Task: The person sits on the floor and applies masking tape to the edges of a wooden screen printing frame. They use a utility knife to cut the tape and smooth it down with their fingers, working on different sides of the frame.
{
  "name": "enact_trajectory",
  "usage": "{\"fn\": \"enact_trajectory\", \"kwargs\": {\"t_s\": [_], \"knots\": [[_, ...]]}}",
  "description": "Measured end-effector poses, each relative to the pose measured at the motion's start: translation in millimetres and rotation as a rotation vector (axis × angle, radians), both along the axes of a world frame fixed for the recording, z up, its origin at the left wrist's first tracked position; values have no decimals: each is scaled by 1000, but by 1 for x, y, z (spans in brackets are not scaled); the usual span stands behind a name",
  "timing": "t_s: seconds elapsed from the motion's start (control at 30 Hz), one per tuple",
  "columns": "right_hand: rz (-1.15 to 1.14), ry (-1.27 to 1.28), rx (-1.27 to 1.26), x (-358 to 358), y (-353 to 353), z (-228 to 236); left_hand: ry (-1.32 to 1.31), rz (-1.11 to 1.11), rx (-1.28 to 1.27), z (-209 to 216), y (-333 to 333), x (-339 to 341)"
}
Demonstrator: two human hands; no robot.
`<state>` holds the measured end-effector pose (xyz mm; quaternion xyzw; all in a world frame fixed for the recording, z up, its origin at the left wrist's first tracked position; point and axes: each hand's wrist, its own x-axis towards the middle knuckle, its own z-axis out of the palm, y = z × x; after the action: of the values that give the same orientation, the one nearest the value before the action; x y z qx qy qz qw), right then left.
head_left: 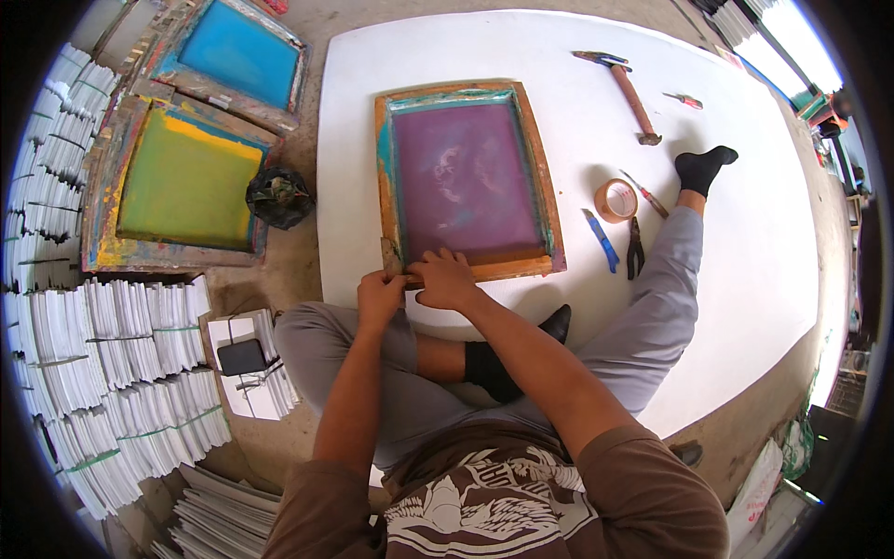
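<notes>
A wooden screen-printing frame (545, 177) with purple mesh lies on a large white sheet (745, 252) before my crossed legs. At its near left corner my left hand (380, 300) is closed, fingers pinched together. A narrow grey-brown piece (390, 253) sticks up just beyond those fingers; what the fingers themselves grip is hidden. Close beside it, my right hand (447, 281) is wrapped over the frame's near bar, fingertips at the inner edge and thumb toward the left hand.
To the right lie a hammer (635, 102), a tape roll (616, 200), a blue cutter (601, 240), pliers (635, 250) and a screwdriver (645, 193). Blue (237, 51) and yellow-green (182, 182) screens, a black bag (279, 197) and paper stacks (140, 331) stand left.
</notes>
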<state>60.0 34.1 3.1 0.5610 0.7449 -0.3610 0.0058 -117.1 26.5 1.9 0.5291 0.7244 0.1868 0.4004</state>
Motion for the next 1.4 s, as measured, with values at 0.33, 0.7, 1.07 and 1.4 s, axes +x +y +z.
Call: {"fn": "enact_trajectory", "kwargs": {"t_s": [0.33,0.7,1.07,1.4], "knots": [[-62,158,510,6,-46,-2,-90,-22,-96,-5,1,-13],[-16,136,535,5,-50,-8,36,-157,-38,-3,3,-15],[39,-94,647,-8,-80,-39,12,-77,-70,6,5,-8],[111,13,422,21,-83,-2,227,-196,174,15,-8,7]]}}
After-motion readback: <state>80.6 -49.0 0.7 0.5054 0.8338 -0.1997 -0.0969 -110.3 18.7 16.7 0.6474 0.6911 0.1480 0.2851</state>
